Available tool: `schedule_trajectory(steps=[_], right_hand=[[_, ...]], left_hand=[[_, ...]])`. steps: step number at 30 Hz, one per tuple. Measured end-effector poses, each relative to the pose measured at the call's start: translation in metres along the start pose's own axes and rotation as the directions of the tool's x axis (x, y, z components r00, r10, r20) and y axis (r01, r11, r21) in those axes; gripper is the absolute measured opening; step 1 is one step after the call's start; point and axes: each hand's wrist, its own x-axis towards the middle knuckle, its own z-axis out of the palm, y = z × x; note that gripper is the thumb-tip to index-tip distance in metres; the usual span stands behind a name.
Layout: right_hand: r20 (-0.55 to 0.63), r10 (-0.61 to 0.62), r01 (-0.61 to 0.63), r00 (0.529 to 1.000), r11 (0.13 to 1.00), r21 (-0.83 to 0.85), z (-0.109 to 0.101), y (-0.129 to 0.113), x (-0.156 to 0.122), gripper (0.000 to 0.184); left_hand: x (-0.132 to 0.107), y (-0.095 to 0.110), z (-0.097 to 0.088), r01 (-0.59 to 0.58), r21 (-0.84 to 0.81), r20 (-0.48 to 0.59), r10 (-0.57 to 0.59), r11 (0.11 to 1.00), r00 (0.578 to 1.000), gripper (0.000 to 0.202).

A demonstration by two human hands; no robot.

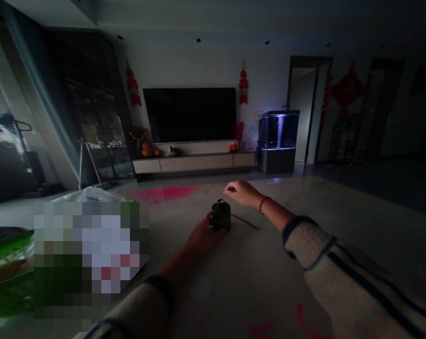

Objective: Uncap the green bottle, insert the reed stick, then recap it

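Observation:
A small dark green glass bottle (pixel 221 216) with a short neck and a pale rim stands upright on the table. My left hand (pixel 208 235) is wrapped around its lower left side. Just above and to the right of the bottle's mouth, my right hand (pixel 241 192) is closed with the fingertips pinched together. Anything between those fingertips is too small or dark to make out. A thin dark stick (pixel 246 222) lies on the tabletop to the right of the bottle, below my right hand.
The pale table (pixel 269 273) has pink-red marks. At its left are a green plastic basket (pixel 8 249) and a clear plastic bag (pixel 93 194), partly covered by a pixelated patch. Beyond stand a low TV cabinet (pixel 195 163) and a lit fish tank (pixel 278 132).

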Motion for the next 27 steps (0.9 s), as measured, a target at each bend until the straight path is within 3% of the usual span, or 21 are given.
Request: schedule_trajectory(steps=[4,8,13,18,22,27], right_hand=[[0.241,0.102,-0.068,0.965,0.987,-0.147,0.011,0.018,-0.003,0.014],[0.346,0.147,-0.079,0.927,0.976,-0.203,0.032,0.022,-0.011,0.013],[0.31,0.198,-0.107,0.93,0.952,-0.288,0.044,0.014,-0.017,0.008],[0.242,0.237,-0.151,0.941,0.933,-0.326,0.045,0.012,-0.019,0.019],[0.232,0.272,-0.202,0.934,0.937,-0.284,0.045,0.014,-0.019,0.021],[0.266,0.337,-0.308,0.903,0.94,-0.147,0.038,0.018,-0.012,0.008]], left_hand=[[0.0,0.001,0.0,0.003,0.019,-0.005,-0.003,1.0,1.0,0.066],[-0.001,0.002,0.0,-0.003,0.043,-0.022,0.004,0.999,1.0,0.063],[0.0,0.001,0.001,-0.008,0.033,-0.014,0.008,0.999,1.0,0.063],[0.0,0.0,0.001,0.001,0.056,-0.026,0.001,0.998,1.0,0.064],[-0.001,0.003,-0.001,-0.016,0.054,-0.011,0.017,0.998,1.0,0.063],[-0.002,0.005,-0.001,-0.005,0.042,-0.006,0.005,0.999,1.0,0.065]])
